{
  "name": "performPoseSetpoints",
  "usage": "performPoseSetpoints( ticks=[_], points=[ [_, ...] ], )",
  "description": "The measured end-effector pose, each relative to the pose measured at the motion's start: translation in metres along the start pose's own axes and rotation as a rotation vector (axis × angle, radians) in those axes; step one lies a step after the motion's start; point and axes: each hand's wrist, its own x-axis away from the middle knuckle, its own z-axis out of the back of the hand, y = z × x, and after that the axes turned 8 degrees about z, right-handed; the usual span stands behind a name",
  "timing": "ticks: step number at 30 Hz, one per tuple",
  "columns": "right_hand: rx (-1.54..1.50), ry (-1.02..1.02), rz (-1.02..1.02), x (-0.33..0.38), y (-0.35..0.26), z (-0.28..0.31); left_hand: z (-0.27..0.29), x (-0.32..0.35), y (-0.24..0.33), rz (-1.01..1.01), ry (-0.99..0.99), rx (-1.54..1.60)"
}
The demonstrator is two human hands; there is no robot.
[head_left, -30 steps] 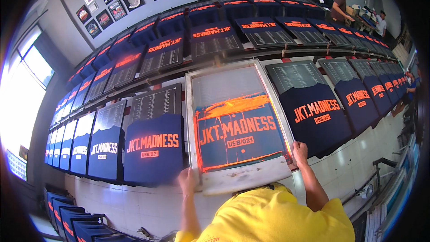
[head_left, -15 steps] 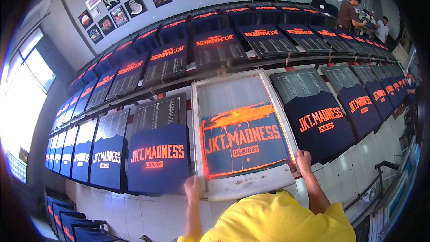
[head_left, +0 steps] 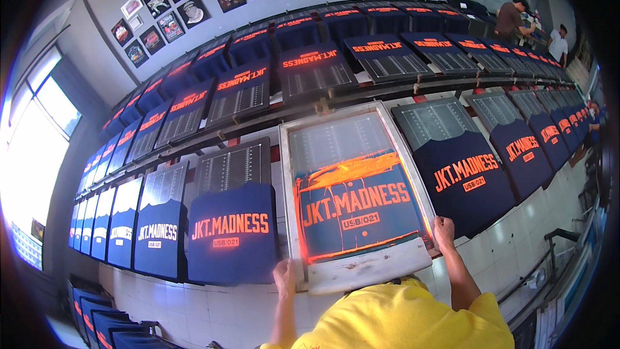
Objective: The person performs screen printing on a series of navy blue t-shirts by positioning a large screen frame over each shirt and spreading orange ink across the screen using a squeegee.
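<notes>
A screen-printing frame (head_left: 398,148) with a pale border lies over a dark blue shirt on the board in front of me. Through its mesh show orange lettering and a thick band of orange ink (head_left: 349,167). A whitish strip (head_left: 368,266) crosses its near end. My left hand (head_left: 284,278) is closed at the frame's near left corner, its fingertips partly hidden. At the near right side, my right hand (head_left: 444,232) grips the frame's edge with fingers curled.
Printed dark blue shirts lie on boards to the left (head_left: 231,232) and right (head_left: 462,171). A rail (head_left: 258,119) runs behind, with more rows beyond. Folded dark shirts (head_left: 106,317) are at lower left, metal bars (head_left: 549,252) at right. Two people (head_left: 513,19) stand at back right.
The view has shifted slightly. Both hands stay at the frame, which appears a little farther right and lower. One person at the back right has bent forward.
</notes>
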Motion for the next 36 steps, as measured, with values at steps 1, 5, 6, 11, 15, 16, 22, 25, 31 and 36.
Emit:
performPoseSetpoints(
  ticks=[1, 5, 6, 11, 15, 16, 22, 25, 31, 36],
  points=[
    [0.009, 0.002, 0.000, 0.002, -0.008, 0.004, 0.000, 0.000, 0.004, 0.035, -0.009, 0.014],
    [0.021, 0.043, 0.018, 0.000, 0.007, -0.008, 0.007, 0.002, 0.021, 0.079, -0.057, -0.009],
    [0.030, 0.031, 0.002, 0.001, 0.006, -0.007, 0.007, 0.002, 0.021, 0.068, -0.057, -0.011],
    [0.054, 0.022, 0.002, 0.002, 0.002, -0.010, 0.014, -0.003, 0.014, -0.006, -0.087, -0.025],
    [0.075, -0.040, -0.027, 0.000, 0.002, -0.009, 0.017, -0.012, 0.011, -0.091, -0.049, -0.228],
    [0.059, -0.054, -0.052, 0.001, 0.000, -0.008, 0.018, -0.015, 0.013, -0.127, -0.042, -0.295],
    [0.147, 0.050, 0.048, 0.000, 0.024, -0.026, 0.017, -0.021, 0.015, -0.187, -0.044, -0.416],
    [0.125, -0.010, 0.036, -0.001, 0.010, -0.022, 0.017, -0.029, 0.004, -0.233, -0.016, -0.416],
    [0.129, -0.017, -0.037, 0.000, 0.012, -0.020, 0.007, -0.028, 0.001, -0.368, 0.033, -0.313],
    [0.046, -0.072, -0.080, -0.001, -0.008, -0.011, 0.007, -0.010, 0.020, -0.293, 0.057, -0.253]
  ],
)
